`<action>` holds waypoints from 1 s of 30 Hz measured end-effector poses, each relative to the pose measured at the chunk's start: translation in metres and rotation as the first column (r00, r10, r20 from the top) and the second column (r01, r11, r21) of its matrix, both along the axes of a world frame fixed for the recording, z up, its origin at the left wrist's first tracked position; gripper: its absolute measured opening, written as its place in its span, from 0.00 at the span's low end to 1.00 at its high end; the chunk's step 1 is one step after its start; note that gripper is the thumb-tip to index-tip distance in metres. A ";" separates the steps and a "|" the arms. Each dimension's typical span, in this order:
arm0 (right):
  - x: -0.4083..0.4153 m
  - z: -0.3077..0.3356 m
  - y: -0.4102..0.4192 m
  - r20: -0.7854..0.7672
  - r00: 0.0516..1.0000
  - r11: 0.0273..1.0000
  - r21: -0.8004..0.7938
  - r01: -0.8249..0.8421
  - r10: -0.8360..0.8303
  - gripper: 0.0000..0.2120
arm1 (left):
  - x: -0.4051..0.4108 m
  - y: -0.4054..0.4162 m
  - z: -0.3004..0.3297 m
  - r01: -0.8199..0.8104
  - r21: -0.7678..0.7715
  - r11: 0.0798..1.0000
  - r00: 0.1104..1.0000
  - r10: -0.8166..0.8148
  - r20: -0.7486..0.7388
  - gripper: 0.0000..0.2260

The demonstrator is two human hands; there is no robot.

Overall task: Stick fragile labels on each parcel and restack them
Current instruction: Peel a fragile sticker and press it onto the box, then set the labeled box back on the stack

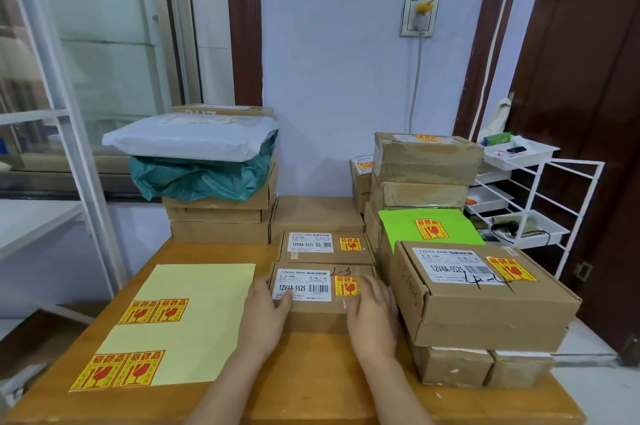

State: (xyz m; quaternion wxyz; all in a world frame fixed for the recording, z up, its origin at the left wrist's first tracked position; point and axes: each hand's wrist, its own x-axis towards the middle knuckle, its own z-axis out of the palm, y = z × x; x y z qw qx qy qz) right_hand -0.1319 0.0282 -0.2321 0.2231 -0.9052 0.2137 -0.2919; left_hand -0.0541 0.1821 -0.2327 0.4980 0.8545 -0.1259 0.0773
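A small brown parcel [322, 289] with a white barcode sticker and a yellow-red fragile label [346, 285] lies on the wooden table [304, 379] in front of me. My left hand [266, 312] rests on its left side, thumb on the white sticker. My right hand [374, 310] lies flat on its right side, fingertips at the fragile label. A pale yellow backing sheet [194, 317] to the left carries several fragile labels. Behind the parcel sits a second labelled box [325, 246].
A labelled box [485, 293] tops a stack at the right, with a green envelope [429, 225] and taller labelled cartons [427, 161] behind it. Cartons with a white bag [194, 137] and a green bag [201, 179] stand at the back left. A white wire rack [540, 203] is far right.
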 end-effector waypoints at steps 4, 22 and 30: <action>0.005 -0.002 0.002 -0.009 0.999 0.997 -0.066 0.030 -0.031 0.23 | 0.002 -0.004 0.001 -0.002 0.017 1.000 1.000 0.002 -0.006 0.22; 0.037 0.035 0.001 -0.238 0.971 1.000 0.004 -0.016 0.016 0.19 | 0.028 -0.020 0.014 -0.030 0.133 0.991 1.000 0.031 -0.005 0.22; 0.106 0.060 -0.003 -0.141 0.990 0.984 0.180 0.001 0.025 0.15 | 0.085 -0.037 0.053 0.016 0.251 0.968 0.994 -0.042 0.097 0.22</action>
